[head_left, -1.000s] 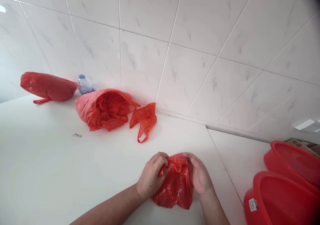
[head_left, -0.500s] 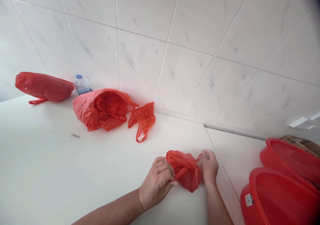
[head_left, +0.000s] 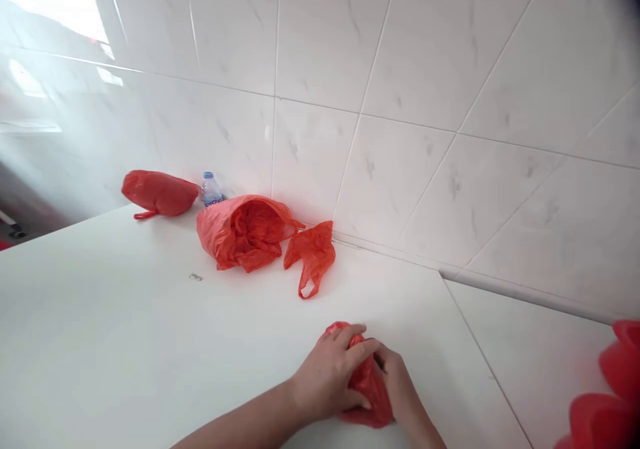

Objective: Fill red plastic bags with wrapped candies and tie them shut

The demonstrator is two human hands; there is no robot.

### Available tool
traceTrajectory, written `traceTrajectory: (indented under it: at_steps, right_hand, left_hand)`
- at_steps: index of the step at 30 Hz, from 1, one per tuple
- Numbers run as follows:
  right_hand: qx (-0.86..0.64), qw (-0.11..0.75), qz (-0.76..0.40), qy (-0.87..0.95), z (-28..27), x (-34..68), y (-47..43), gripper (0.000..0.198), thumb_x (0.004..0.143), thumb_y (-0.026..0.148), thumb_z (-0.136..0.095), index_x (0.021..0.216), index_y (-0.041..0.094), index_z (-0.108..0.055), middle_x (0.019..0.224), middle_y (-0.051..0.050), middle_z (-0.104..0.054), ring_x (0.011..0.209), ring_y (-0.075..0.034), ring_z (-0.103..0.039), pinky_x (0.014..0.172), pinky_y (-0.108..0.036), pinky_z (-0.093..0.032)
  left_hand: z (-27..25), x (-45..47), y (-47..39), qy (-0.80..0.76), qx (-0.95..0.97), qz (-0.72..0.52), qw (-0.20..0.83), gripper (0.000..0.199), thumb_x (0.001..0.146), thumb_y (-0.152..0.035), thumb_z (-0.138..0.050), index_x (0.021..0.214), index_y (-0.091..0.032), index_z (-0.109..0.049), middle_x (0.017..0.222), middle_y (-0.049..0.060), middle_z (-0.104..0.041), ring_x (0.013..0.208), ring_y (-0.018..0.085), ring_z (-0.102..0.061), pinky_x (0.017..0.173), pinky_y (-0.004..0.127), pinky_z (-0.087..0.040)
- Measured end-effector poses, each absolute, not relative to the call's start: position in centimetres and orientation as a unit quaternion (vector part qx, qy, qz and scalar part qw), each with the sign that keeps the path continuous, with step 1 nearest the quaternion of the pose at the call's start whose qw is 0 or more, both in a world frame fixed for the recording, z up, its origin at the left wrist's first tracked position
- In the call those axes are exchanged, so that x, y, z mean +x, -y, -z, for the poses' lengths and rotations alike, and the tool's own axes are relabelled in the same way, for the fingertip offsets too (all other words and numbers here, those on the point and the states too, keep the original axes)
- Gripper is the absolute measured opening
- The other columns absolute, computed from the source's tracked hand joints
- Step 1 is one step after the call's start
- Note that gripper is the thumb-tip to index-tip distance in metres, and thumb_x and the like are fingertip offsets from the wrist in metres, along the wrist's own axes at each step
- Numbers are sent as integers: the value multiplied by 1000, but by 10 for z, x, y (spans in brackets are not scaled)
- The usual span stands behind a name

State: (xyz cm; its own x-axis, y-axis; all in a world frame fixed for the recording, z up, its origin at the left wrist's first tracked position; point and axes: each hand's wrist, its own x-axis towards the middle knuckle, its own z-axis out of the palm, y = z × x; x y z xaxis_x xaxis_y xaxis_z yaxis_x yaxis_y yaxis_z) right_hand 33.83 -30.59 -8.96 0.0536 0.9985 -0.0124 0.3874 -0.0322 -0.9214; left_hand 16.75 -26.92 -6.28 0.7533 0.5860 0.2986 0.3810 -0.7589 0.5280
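Note:
Both of my hands press on a small crumpled red plastic bag (head_left: pixel 367 389) lying on the white counter (head_left: pixel 125 342). My left hand (head_left: pixel 330 376) lies over the top of it with the fingers curled around it. My right hand (head_left: pixel 397 386) grips it from the right side. Most of the bag is hidden under my hands.
A large open red bag (head_left: pixel 243 232) holding more red bags lies by the tiled wall, with a small loose red bag (head_left: pixel 311 254) to its right. Farther left are a filled red bag (head_left: pixel 159 192) and a small water bottle (head_left: pixel 211 189). Red baskets (head_left: pixel 607 396) show at the right edge.
The view has swung left, so the baskets have slid to the right edge. My hands came together over the small bag and squashed it down onto the counter.

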Motion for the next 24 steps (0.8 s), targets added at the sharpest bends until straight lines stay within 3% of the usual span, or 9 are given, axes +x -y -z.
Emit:
traceTrajectory:
  at_steps: [1, 3, 5, 8, 11, 14, 16, 20, 24]
  right_hand:
    - [-601, 391, -387, 580, 92, 337, 306, 27, 84, 41, -51, 95, 19, -62, 71, 0, -63, 69, -18, -57, 65, -27, -44]
    - [-612, 392, -383, 570, 96, 340, 305, 35, 84, 45, -50, 108, 20, -56, 67, 2, -58, 65, -16, -55, 63, -27, -44]
    - [-639, 393, -378, 543, 100, 345, 305, 41, 83, 51, -49, 109, 19, -54, 69, 2, -56, 65, -16, -55, 60, -26, -44]
    - [-666, 372, -379, 525, 101, 349, 302, 43, 81, 55, -47, 104, 19, -56, 74, -1, -59, 67, -17, -56, 57, -26, -44]
    - [-677, 355, -370, 528, 103, 348, 298, 40, 80, 54, -49, 99, 20, -59, 74, -1, -61, 69, -17, -57, 61, -26, -47]
    - [-676, 357, -359, 534, 106, 346, 296, 36, 80, 52, -49, 94, 21, -60, 73, -1, -61, 73, -18, -59, 67, -27, -49]
    - [-686, 356, -341, 535, 109, 344, 297, 35, 81, 52, -47, 94, 22, -60, 76, -1, -63, 74, -18, -60, 69, -28, -50]
    - [-722, 345, -236, 552, 114, 328, 297, 30, 84, 47, -45, 96, 23, -60, 95, -4, -66, 80, -19, -62, 74, -32, -51]
    - [-647, 371, -86, 660, 117, 289, 278, 28, 86, 29, -42, 108, 21, -58, 115, -9, -60, 98, -21, -61, 83, -34, -51]
  left_hand:
    - [58, 158, 267, -280, 910, -211, 222, 58, 66, -32, -75, 120, -27, -55, 118, 10, -61, 103, 28, -58, 87, 39, -47]
    - [46, 133, 262, -304, 910, -179, 216, 30, 73, -21, -66, 102, -27, -64, 93, 3, -66, 83, 20, -62, 75, 29, -47]
    - [35, 99, 256, -339, 902, -168, 210, 28, 73, -14, -59, 96, -27, -66, 87, 1, -66, 78, 18, -62, 69, 25, -45]
    - [19, 39, 244, -429, 863, -179, 200, 36, 69, -9, -53, 95, -29, -66, 91, -2, -66, 75, 15, -61, 66, 21, -43]
    - [1, -22, 230, -565, 791, -200, 122, 30, 71, -15, -51, 92, -30, -65, 94, -3, -66, 79, 16, -61, 67, 22, -42]
    - [-15, -72, 217, -670, 712, -208, 32, 22, 81, -28, -47, 97, -31, -63, 104, -2, -63, 81, 18, -61, 66, 24, -43]
    - [-20, -95, 211, -715, 659, -232, -38, 31, 85, -37, -45, 113, -29, -56, 115, 2, -57, 96, 24, -58, 75, 30, -45]
    - [-9, -107, 198, -718, 619, -302, -104, 57, 85, -42, -48, 137, -21, -35, 139, 13, -36, 127, 38, -36, 95, 51, -39]
    - [21, -70, 183, -615, 693, -374, -37, 47, 82, -38, -54, 125, -20, -50, 138, 14, -39, 123, 33, -43, 101, 50, -38]
